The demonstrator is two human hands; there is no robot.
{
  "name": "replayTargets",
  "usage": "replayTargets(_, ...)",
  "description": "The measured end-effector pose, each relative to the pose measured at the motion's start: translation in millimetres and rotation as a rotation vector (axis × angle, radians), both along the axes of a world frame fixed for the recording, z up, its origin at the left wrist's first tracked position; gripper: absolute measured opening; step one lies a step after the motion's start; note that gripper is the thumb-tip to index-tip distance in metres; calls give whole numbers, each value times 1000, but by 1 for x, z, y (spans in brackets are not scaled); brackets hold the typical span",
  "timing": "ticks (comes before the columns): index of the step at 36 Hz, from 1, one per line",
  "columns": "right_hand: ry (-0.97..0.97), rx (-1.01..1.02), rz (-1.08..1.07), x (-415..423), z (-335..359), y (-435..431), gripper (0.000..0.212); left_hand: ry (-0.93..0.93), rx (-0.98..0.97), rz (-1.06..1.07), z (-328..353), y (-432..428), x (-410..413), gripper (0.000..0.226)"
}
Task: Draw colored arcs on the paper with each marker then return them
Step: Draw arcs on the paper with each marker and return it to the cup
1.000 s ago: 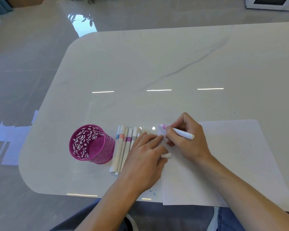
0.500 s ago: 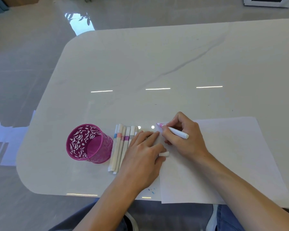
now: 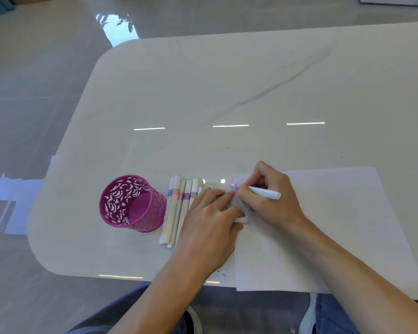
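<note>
You have bright, even light; the glossy desk (image 3: pixel 227 92) throws back three thin strips of overhead light and two small round glints just beyond the markers (image 3: pixel 176 208); the polished floor (image 3: pixel 34 92) mirrors a pale blue patch at upper left; shadows on the desk are soft and faint; the wide lens bows the desk's edges; detail is slightly soft throughout.
</note>
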State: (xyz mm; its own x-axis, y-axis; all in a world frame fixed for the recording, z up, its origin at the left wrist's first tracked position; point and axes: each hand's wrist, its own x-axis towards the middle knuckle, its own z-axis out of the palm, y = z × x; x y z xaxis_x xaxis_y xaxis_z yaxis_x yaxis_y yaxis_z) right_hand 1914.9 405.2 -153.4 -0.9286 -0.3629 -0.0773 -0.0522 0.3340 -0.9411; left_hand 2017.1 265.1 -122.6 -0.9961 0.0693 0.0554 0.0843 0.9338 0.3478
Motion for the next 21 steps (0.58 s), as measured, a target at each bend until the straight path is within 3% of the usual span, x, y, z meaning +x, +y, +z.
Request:
replayTargets(5, -3, -20, -8, 0, 2, 0, 28, 4, -5, 23, 3, 2, 1, 9)
replayTargets(10, -34, -176, -97, 2, 12, 2, 22, -5, 12, 55, 4, 3, 2, 16)
replayTargets(16, 15, -179, -189, 0, 21, 5, 10, 11, 31, 68, 5, 4, 3, 17)
replayTargets(21, -76, -227, -218, 2, 32, 14, 4, 74, 101, 105, 10, 5, 2, 19)
